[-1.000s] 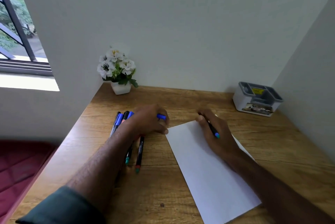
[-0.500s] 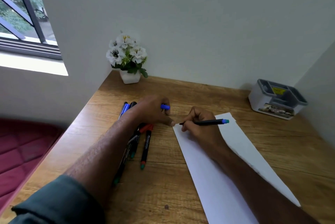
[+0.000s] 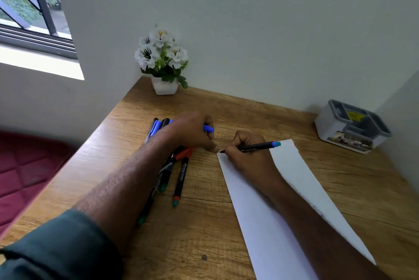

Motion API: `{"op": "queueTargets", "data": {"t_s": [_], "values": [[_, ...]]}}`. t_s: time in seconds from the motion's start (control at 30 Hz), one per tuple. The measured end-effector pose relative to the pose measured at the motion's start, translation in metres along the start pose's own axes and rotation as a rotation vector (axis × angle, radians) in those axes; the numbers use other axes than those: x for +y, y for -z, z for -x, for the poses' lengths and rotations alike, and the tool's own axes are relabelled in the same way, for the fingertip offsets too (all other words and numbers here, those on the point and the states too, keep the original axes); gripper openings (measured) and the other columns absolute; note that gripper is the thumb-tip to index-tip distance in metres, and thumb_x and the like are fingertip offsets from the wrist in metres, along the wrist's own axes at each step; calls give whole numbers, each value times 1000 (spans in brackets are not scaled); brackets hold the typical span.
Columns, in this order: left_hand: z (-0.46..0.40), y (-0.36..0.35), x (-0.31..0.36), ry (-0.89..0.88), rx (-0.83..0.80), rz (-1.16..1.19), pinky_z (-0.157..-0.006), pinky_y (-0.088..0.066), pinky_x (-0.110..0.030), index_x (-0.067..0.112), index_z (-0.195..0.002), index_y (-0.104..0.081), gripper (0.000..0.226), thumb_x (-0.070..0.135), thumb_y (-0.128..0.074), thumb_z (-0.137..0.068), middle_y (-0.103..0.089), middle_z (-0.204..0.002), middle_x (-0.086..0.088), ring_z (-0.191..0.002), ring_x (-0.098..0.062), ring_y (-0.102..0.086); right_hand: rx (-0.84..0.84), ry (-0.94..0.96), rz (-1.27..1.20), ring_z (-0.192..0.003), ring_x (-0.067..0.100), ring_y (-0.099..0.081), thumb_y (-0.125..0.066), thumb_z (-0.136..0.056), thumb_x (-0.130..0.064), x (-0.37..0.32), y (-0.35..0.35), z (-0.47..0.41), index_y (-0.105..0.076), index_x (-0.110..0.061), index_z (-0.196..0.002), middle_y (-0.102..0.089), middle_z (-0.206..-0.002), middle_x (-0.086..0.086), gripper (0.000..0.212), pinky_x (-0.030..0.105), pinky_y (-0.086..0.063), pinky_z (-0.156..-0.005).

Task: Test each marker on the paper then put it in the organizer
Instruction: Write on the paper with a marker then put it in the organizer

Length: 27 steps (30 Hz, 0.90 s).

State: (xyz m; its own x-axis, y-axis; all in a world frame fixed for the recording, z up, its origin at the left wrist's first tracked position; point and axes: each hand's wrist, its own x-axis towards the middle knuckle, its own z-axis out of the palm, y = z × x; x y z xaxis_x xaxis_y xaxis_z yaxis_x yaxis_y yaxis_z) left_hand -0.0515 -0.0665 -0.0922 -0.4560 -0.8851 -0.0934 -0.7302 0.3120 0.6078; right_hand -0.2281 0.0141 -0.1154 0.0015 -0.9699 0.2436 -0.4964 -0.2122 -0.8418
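The black marker (image 3: 254,147) with a blue end lies nearly level in the right hand (image 3: 246,155), its tip touching the far left corner of the white paper (image 3: 292,191) — the fingers curl round the barrel and pinch it near the tip. The paper runs from that corner toward the near right across the wooden tabletop (image 3: 204,234), under the right forearm. Just left of the corner, the left hand (image 3: 192,132) rests on the tabletop with its fingers curled round a blue cap (image 3: 208,128), its thumb tip beside the marker's tip. Under and beside this hand lies a loose bunch of markers (image 3: 172,177) — black barrels with blue, red and green ends. The grey-and-white organizer (image 3: 352,126) stands at the far right, well apart from the paper. A white pot of white flowers (image 3: 162,61) sits at the far left corner.
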Motion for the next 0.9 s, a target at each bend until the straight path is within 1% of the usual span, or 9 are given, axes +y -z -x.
{"op": "queueTargets", "data": {"t_s": [0.1,0.3,0.37,0.43,0.47,0.53,0.63,0.77,0.9], "values": [[0,-1,1,28,1,8,-71,-50,-32,22,-88,-64,38,40,-88,-64,-64,-87,3,-77,-15,-59,-12,14,10,-60,2,-53,-71,-84,-9,2,-1,0,-59,-16,-61,-58,-61,-11,27,14,-42,-55],[-1,0,2,48,-15,27,-71,-49,-33,20,-90,-63,39,38,-87,-65,-64,-91,0,-82,-18,-60,-29,2,-11,-62,3,-53,-70,-84,-9,1,-2,0,-59,-7,-64,-60,-65,-3,23,16,-42,-56],[-1,0,1,54,-15,32,-68,-47,-30,20,-90,-63,39,37,-87,-65,-64,-92,0,-81,-17,-60,-31,-6,-27,-61,3,-52,-70,-81,-18,-1,-2,0,-59,-9,-62,-58,-63,-5,23,16,-41,-56],[1,0,1,46,-7,43,-65,-45,-27,18,-91,-64,39,35,-88,-66,-64,-89,0,-76,-14,-58,-27,-13,-46,-58,2,-50,-66,-73,-30,-3,-2,0,-57,-13,-59,-56,-60,-9,24,15,-40,-54],[1,0,2,41,-3,50,-63,-44,-26,16,-91,-65,38,34,-88,-66,-65,-87,0,-74,-13,-57,-28,-13,-49,-58,2,-50,-65,-71,-33,-3,-2,0,-56,-14,-58,-55,-59,-10,25,15,-40,-54],[2,0,2,39,-4,52,-63,-45,-26,16,-92,-66,38,33,-88,-67,-65,-87,0,-73,-13,-57,-31,-8,-46,-58,2,-50,-64,-72,-31,-3,-3,0,-57,-10,-59,-56,-59,-8,25,16,-40,-55],[2,1,2,43,-14,47,-68,-47,-28,17,-92,-66,37,34,-87,-67,-65,-89,0,-77,-15,-59,-30,2,-50,-58,3,-50,-64,-73,-29,-2,-3,0,-58,-2,-63,-57,-62,-2,29,16,-40,-55],[0,1,1,48,-12,52,-69,-48,-29,19,-90,-65,36,35,-87,-66,-65,-90,1,-81,-16,-60,-39,8,-67,-57,2,-48,-65,-73,-27,-2,-3,0,-56,-3,-62,-55,-61,-3,28,14,-39,-54],[1,1,2,46,-14,60,-71,-49,-31,18,-90,-65,36,34,-88,-66,-65,-91,0,-83,-18,-61,-31,15,-70,-58,3,-49,-65,-72,-31,-1,-3,0,-56,0,-63,-57,-62,1,33,16,-40,-54]]}}
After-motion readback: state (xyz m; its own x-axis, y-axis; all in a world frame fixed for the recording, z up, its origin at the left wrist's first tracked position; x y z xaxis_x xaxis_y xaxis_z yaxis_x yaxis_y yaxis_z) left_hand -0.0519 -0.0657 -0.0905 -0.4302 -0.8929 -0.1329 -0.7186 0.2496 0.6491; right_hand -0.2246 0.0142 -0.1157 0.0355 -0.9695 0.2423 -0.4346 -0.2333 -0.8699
